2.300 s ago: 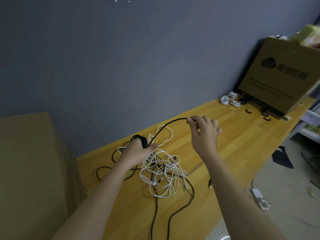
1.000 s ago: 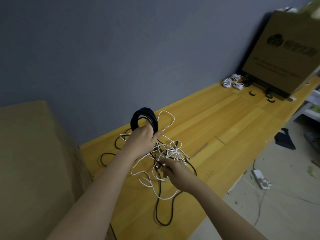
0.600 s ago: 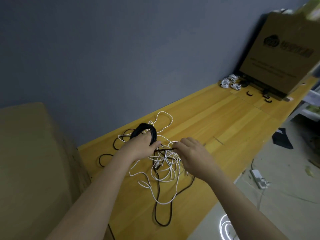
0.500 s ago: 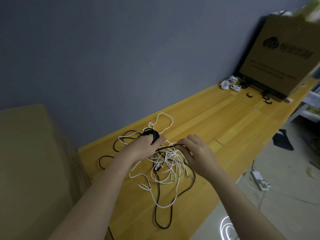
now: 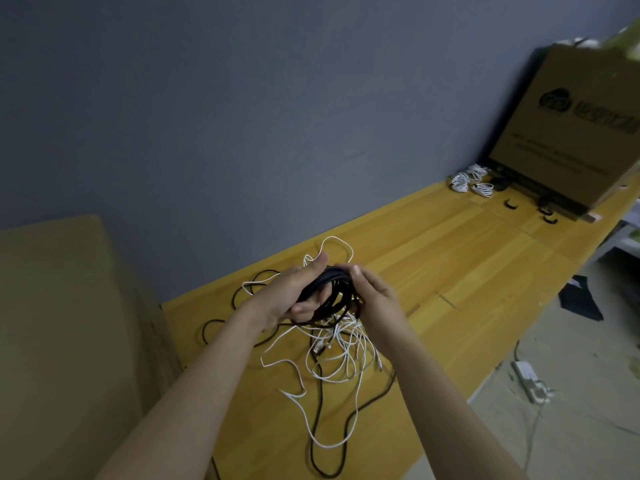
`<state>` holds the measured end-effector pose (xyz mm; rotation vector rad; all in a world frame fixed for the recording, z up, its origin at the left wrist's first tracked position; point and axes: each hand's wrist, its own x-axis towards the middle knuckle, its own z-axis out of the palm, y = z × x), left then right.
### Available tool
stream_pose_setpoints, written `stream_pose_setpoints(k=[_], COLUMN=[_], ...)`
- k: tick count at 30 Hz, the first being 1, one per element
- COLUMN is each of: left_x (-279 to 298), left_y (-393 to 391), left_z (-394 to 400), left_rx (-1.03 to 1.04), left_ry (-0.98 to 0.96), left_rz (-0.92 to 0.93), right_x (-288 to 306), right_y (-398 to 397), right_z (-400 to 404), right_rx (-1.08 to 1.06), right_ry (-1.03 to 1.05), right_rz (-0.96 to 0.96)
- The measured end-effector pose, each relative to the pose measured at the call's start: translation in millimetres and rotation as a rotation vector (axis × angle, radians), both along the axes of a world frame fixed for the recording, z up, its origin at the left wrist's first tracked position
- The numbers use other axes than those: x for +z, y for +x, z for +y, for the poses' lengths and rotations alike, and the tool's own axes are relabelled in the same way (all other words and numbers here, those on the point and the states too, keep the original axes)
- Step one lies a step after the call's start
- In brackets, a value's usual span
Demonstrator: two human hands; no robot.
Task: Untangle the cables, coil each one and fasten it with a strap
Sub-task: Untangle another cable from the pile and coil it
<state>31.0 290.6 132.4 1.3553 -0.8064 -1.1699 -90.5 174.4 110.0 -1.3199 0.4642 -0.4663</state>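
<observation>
Both hands have come together since half a second ago, when the right hand pinched a single black strand to the right of the left hand; the black coil now sits raised between them above the bench (image 5: 450, 268). Left hand (image 5: 291, 296) grips the black coil (image 5: 329, 292) from its left side, thumb curled under the loops and fingers wrapped over the top. Right hand (image 5: 375, 299) closes on the same coil from the opposite side, fingertips pressed against the loops at the upper edge. Black cable (image 5: 320, 427) trails down from the coil beneath the hands and runs across the bench toward the person, looping near the bench's front edge; another black loop lies to the left of the left wrist. White cable tangle (image 5: 341, 355) lies on the bench directly below the hands, partly interlaced with the black strand, and one white loop extends just beyond the fingertips. Well beyond the right hand, at the far end of the bench, three coiled white cables (image 5: 471, 181) lie together in front of a cardboard box (image 5: 571, 133), with several black straps (image 5: 510, 204) scattered just beside them. A second cardboard surface (image 5: 62, 323) stands to the left of the left forearm. A white power strip (image 5: 530, 381) lies on the floor to the right of the right forearm.
</observation>
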Motion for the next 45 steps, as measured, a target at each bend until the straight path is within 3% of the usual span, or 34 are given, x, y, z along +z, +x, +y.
stream_pose_setpoints(k=[2, 7, 11, 14, 18, 22, 37, 45], left_x=[0, -1, -4, -7, -14, -27, -31, -16], left_y=[2, 3, 9, 13, 13, 14, -11, -53], left_z=[0, -3, 2, 1, -5, -7, -18, -62], left_rx=[0.042, 0.06, 0.085, 0.159, 0.376, 0.498, 0.383, 0.129], left_ry=[-0.027, -0.149, -0.134, -0.089, 0.085, 0.167, 0.198, 0.277], left_rz=[0.07, 0.241, 0.254, 0.154, -0.125, -0.359, -0.496, -0.591], right_x=[-3, -5, -5, -9, -11, -15, -23, -20], right_y=[6, 16, 21, 21, 22, 23, 6, -42], right_z=[7, 21, 27, 28, 23, 22, 10, -29], right_rx=[-0.028, -0.1, 0.0, -0.017, 0.02, -0.032, -0.149, -0.209], right_ry=[0.04, -0.153, -0.26, -0.244, -0.027, -0.035, -0.127, -0.293], right_rz=[-0.018, 0.067, -0.002, 0.015, 0.109, 0.187, 0.217, 0.183])
